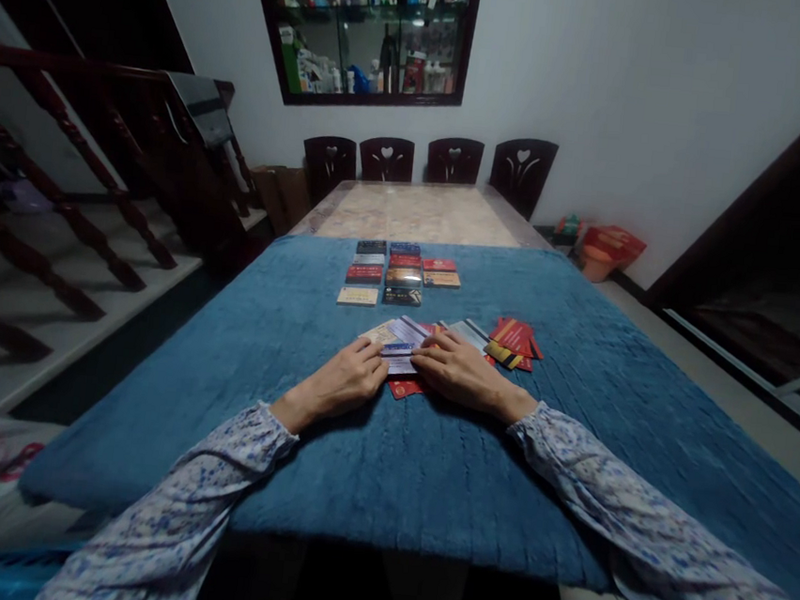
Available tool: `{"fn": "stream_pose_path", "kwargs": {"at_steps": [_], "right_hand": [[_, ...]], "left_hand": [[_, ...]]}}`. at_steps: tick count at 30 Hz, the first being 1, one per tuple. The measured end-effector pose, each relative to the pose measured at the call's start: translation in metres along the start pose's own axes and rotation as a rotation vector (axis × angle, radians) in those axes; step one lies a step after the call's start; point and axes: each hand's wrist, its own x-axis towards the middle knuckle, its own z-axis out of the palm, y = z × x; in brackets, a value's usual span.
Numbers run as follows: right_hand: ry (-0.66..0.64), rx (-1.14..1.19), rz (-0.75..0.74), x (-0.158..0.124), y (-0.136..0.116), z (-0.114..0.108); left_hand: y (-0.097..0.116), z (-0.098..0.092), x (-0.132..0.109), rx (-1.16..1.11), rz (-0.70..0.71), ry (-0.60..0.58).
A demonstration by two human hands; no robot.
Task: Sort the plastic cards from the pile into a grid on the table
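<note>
My left hand (345,376) and my right hand (462,372) meet over a loose heap of cards. Between them is a white and blue card (399,364), its left edge pinched by my left fingers and its right side by the fingers of my right hand. Beneath and around it lie a striped pale card (408,329), a cream card (379,331) and a red card (404,389). Just past my right hand, a pale blue card (468,333) leads to a fan of red and yellow cards (515,341). My palms hide part of the heap.
Farther up the blue cloth (284,327), several cards lie in columns, among them a cream card (357,296) and a black card (401,296). Dark chairs (454,161) line the table's far end. A stair railing (83,137) runs along the left.
</note>
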Motion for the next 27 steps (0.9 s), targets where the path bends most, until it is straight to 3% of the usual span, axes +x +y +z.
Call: {"fn": "stream_pose_path", "kwargs": {"at_steps": [18,22,27], "right_hand": [[0.045,0.05,-0.003,-0.0016,-0.0051,-0.0065],[0.08,0.007,0.018,-0.0015,-0.0042,-0.0064],[0.14,-0.009,0.144,-0.0009,-0.0041,-0.0012]], "left_hand": [[-0.0022,-0.0046,-0.0015,-0.093,-0.028,-0.006],[-0.0034,-0.0027,-0.0004,-0.105,-0.088,0.015],[-0.0054,0.0011,-0.0005,-0.16,-0.23,0.135]]}}
